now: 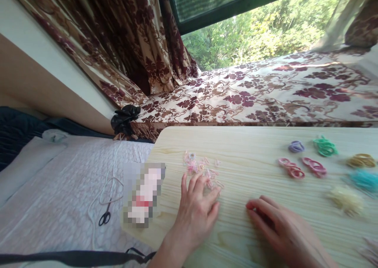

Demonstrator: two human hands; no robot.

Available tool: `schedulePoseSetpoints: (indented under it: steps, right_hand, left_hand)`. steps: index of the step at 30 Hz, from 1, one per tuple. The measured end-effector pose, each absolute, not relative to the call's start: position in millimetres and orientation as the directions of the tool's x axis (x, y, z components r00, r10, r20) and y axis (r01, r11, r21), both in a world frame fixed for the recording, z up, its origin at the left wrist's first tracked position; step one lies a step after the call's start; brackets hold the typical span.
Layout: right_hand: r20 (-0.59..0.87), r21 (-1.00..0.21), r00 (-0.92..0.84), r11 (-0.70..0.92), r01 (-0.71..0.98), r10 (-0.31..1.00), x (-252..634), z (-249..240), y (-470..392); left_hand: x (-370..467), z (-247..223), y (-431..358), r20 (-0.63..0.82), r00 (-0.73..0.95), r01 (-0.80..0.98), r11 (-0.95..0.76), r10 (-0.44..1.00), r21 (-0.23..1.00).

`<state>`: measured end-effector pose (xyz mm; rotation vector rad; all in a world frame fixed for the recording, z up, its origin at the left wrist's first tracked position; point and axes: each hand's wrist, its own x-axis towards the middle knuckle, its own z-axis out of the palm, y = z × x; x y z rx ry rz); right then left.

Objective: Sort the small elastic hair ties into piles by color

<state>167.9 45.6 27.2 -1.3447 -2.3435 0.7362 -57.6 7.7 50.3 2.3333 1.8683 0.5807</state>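
Observation:
My left hand (197,209) lies palm down with its fingers spread, its fingertips at the near edge of a loose pile of small pink and clear bands (193,167). Some of the pile is hidden under the fingers. To the right, my right hand (285,228) rests on the table with thumb and forefinger pressed together; whatever is between them, if anything, cannot be made out. Beyond it lie pink hair ties (314,167) in two groups, a purple bunch (296,146) and a green bunch (325,146).
Tan hair ties (362,160), a turquoise heap (366,180) and a cream heap (346,200) lie on the wooden table (236,142) at right. A blurred-out object (144,195) is at its left edge. Scissors (104,217) and a white cord (100,199) lie on the bed.

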Motion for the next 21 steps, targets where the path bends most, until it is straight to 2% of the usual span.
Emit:
schedulePoseSetpoints:
  steps: [9,14,21]
  right_hand:
    - [0.028,-0.589,-0.489,0.409,0.697,0.872,167,30,46]
    - [0.008,-0.591,-0.497,0.405,0.698,0.868,167,33,46]
    - [-0.020,-0.597,-0.476,0.371,0.712,0.879,163,40,47]
  left_hand:
    - [-50,52,4,0.204,0.242,0.921,-0.291,0.949,0.258]
    - [-47,51,19,0.210,0.197,0.935,-0.248,0.958,0.254]
    - [-45,55,7,0.212,0.269,0.905,-0.322,0.939,0.278]
